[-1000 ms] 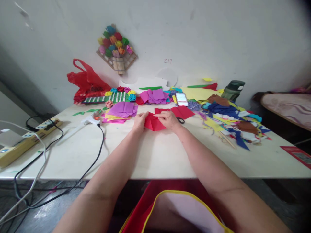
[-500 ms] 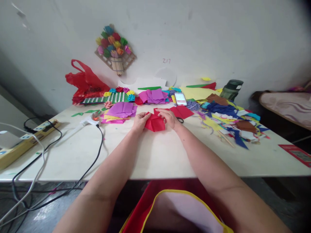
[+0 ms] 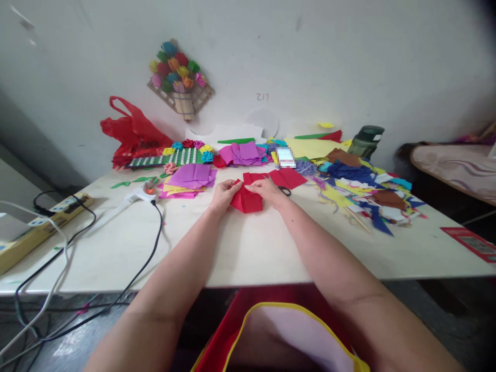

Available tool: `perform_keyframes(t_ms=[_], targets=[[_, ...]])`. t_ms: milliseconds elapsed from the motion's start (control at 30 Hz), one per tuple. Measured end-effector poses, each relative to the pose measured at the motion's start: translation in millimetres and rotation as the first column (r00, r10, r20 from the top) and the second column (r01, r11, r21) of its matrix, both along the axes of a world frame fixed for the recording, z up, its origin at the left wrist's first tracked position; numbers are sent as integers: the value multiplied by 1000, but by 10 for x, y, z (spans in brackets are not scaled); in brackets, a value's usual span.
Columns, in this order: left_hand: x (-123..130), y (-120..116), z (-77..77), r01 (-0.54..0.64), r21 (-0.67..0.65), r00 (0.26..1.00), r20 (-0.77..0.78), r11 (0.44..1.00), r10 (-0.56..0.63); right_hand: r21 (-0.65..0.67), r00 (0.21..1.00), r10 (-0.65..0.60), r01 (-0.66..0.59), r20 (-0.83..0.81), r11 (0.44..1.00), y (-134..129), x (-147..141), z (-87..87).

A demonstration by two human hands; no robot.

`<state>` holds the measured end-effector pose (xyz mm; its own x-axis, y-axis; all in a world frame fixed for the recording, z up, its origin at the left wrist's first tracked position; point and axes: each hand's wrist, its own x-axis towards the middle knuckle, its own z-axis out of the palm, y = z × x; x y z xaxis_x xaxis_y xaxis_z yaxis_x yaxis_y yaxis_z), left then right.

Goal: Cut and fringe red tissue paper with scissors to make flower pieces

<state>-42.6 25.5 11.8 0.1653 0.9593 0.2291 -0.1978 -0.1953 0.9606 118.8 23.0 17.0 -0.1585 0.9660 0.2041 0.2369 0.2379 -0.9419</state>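
Observation:
A creased sheet of red paper (image 3: 247,200) is held between my two hands, just over the white table. My left hand (image 3: 225,195) pinches its upper left corner. The fingers of my right hand (image 3: 267,190) are pressed together on its upper right edge. Behind my right hand lie more red paper sheets (image 3: 289,179), flat on the table. Scissors with black handles (image 3: 285,190) rest beside that hand, partly hidden by it. To the left of my left hand is a stack of purple paper (image 3: 192,175) over yellow and pink sheets.
Coloured scraps (image 3: 372,191) are heaped at the right, with a green bottle (image 3: 366,141) behind. At the left are a hot glue gun (image 3: 143,191), a power strip (image 3: 42,222) and loose cables. A red plastic bag (image 3: 134,129) and paper flowers (image 3: 188,143) stand at the back left.
My right hand's fingers have closed from a looser, spread pose into a pinch on the red paper's upper edge. My left hand keeps its hold. The view has shifted slightly.

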Motion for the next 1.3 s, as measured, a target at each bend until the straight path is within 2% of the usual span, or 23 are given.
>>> perform_keyframes(t_ms=[200,500,733,933,1067,1300], targets=[[0,18,-19,-5,-26,998,-68,1000,3,-3,999,-45,45,-16,999,10,-10,-1],[16,14,-1,-85,51,979,-182,995,93,32,991,-128,127,47,991,-47,-62,76],[-6,62,-23,-179,60,969,-164,982,186,-79,999,-35,36,5,996,7,52,10],[-7,87,-36,-246,140,937,-218,959,272,23,990,-112,111,81,994,22,62,30],[-8,96,-48,-243,99,942,-212,965,259,21,990,-119,117,76,993,52,70,-11],[24,28,-19,-137,64,976,-160,989,146,-95,991,27,-40,-132,995,1,70,-5]])
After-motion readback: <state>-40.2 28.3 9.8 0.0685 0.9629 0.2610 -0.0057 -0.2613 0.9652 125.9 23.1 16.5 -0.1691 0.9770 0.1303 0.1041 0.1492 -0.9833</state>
